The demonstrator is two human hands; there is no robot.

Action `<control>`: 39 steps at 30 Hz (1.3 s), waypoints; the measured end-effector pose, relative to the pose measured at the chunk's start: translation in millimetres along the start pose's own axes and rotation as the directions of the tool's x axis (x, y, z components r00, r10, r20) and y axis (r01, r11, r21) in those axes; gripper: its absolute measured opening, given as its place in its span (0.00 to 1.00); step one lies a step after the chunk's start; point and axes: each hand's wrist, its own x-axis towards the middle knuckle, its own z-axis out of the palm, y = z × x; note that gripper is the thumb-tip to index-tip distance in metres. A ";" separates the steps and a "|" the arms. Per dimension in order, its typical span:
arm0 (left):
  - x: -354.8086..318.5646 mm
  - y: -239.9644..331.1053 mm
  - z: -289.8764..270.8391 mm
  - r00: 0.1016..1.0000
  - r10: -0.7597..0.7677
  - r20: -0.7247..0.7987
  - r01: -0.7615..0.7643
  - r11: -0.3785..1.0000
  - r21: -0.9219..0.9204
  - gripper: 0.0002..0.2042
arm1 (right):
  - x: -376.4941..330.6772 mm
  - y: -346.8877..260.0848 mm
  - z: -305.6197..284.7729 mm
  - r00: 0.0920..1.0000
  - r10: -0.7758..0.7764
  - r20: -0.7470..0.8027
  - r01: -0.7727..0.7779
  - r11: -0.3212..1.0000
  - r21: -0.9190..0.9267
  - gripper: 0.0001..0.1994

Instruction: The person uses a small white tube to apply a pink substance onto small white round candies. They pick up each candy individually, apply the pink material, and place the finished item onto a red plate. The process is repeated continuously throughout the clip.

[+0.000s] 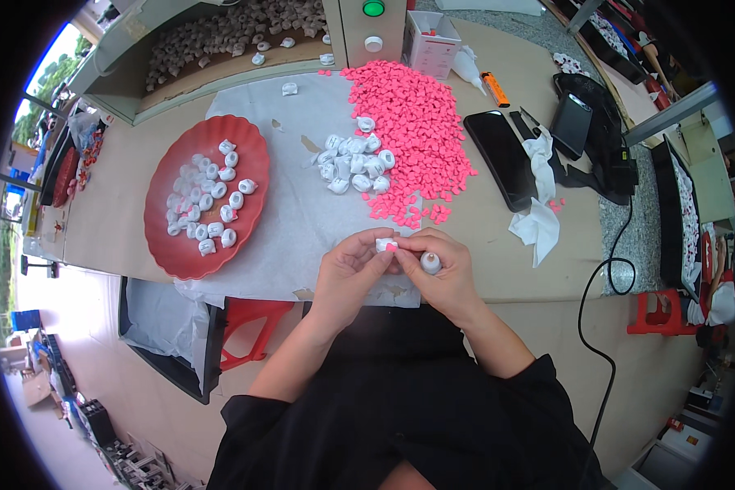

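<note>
In front of my body, my left hand (347,269) pinches a small white moulded piece (382,242) between thumb and fingertips. A tiny pink piece (391,247) sits against it, touched by the thumb and finger of my right hand (453,278). That hand also keeps a small white bottle (430,262) tucked in its grip, its round tip pointing up. Just beyond my hands spreads a heap of pink pieces (408,131), with a cluster of white moulded pieces (351,163) at its left side. A red scalloped tray (157,212) on the left holds more white pieces, some showing pink.
White paper (294,212) covers part of the table. A machine housing (367,37) with a green button and an opening full of pale pieces stands at the back. Right of the heap lie a black phone (498,159), crumpled tissue (537,229), an orange lighter (496,90) and a cable (584,327).
</note>
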 end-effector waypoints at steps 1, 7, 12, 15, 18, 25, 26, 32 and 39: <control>-0.2 0.2 0.4 1.000 0.004 -0.002 -0.004 1.000 0.000 0.13 | -0.4 -0.5 0.3 1.000 -0.001 0.000 0.001 1.000 -0.002 0.07; -1.0 -1.4 1.0 1.000 0.007 -0.007 -0.007 1.000 0.010 0.13 | -2.2 0.0 1.7 0.996 -0.083 -0.008 0.083 0.996 -0.044 0.07; -2.8 -1.7 0.8 1.000 0.003 -0.017 -0.002 1.000 0.026 0.13 | -3.7 1.4 2.1 0.989 -0.150 0.009 0.150 0.983 -0.109 0.10; -2.2 -1.4 0.6 1.000 0.000 -0.006 0.000 1.000 0.023 0.13 | -2.9 0.5 1.3 0.986 -0.162 0.029 0.164 0.978 -0.129 0.11; -2.6 -1.8 -0.5 1.000 0.005 0.010 -0.005 0.999 0.048 0.13 | -2.8 0.5 0.0 0.984 -0.171 0.045 0.176 0.973 -0.149 0.12; -7.2 -9.7 2.1 0.980 0.198 -0.015 -0.193 0.968 0.161 0.14 | -1.3 -5.1 4.0 0.998 -0.050 -0.025 0.049 0.998 -0.030 0.11; -7.7 -14.4 3.3 0.957 0.289 -0.018 -0.277 0.930 0.241 0.15 | -1.0 -4.7 2.9 0.999 -0.047 -0.010 0.047 0.999 -0.026 0.10; -7.9 -19.4 2.5 0.934 0.357 -0.027 -0.339 0.904 0.261 0.15 | -1.1 -3.2 0.3 1.000 -0.005 0.017 0.005 1.000 -0.019 0.09; -7.8 -19.8 1.2 0.931 0.364 -0.030 -0.347 0.906 0.243 0.16 | -2.1 -0.7 0.9 0.999 -0.027 0.019 0.028 0.998 -0.056 0.09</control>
